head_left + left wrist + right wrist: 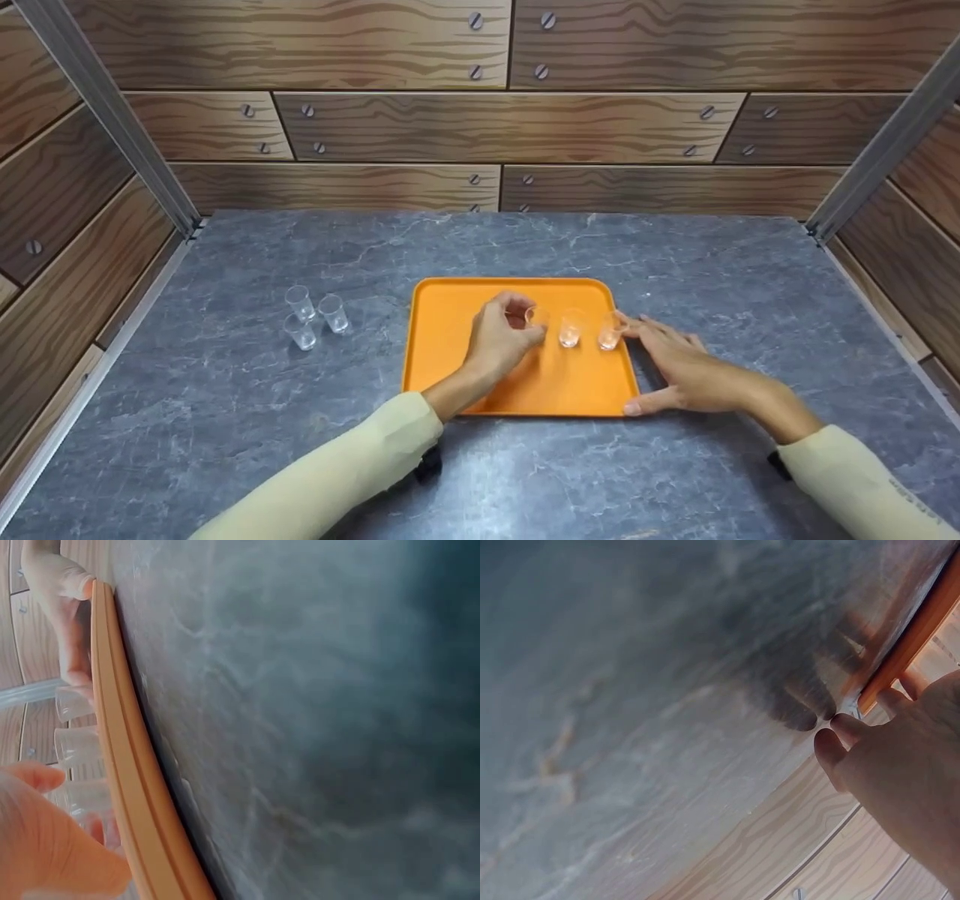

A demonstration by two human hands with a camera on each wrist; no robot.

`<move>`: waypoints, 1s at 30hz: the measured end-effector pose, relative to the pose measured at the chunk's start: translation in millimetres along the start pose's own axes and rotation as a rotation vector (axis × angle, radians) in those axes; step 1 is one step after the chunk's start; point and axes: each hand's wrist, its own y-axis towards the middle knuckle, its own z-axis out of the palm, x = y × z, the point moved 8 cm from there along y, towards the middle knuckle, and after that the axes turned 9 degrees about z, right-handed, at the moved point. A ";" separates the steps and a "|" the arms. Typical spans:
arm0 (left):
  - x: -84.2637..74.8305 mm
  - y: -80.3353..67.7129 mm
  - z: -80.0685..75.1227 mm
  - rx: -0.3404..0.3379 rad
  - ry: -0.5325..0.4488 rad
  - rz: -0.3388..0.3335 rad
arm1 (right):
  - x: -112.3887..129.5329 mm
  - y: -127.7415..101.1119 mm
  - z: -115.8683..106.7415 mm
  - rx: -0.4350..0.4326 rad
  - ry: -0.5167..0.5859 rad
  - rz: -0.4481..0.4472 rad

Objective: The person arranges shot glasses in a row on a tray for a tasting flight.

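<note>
Sitting mid-counter (225,420), just ahead of both sleeves: orange tray (450,352), carrying three clear cups in a row across its far half. Curling over the tray from its near left side: left hand (499,337), fingers and thumb pinching the left cup (535,316), that cup standing upright on the tray floor. Standing free just beside it: middle cup (571,328), upright, touched by nobody. Standing next, close to the tray's right rim: right cup (610,331). Lying flat and spread along the tray's right edge: right hand (679,371), thumb pressing against the near right corner, fingertips reaching the right cup, though actual contact being too fine to tell. Showing in the left wrist view: tray rim (124,765) running edge-on, the cups (75,746) lined up behind it, the other hand's fingers resting at the rim's far end. Showing in the right wrist view: fingers (840,742) straight against the tray edge (911,641). Waiting well apart on the counter, off to the tray's left: three more cups (311,315), clustered together, upright.
</note>
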 end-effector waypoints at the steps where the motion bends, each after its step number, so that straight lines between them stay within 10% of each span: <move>1: -0.3 0.2 0.7 0.004 -0.003 0.002 | -0.2 0.0 -0.2 -0.001 -0.001 -0.001; 30: 0.1 -3.5 2.5 0.009 -0.022 -0.005 | 1.3 -0.2 -1.1 -0.016 -0.013 -0.028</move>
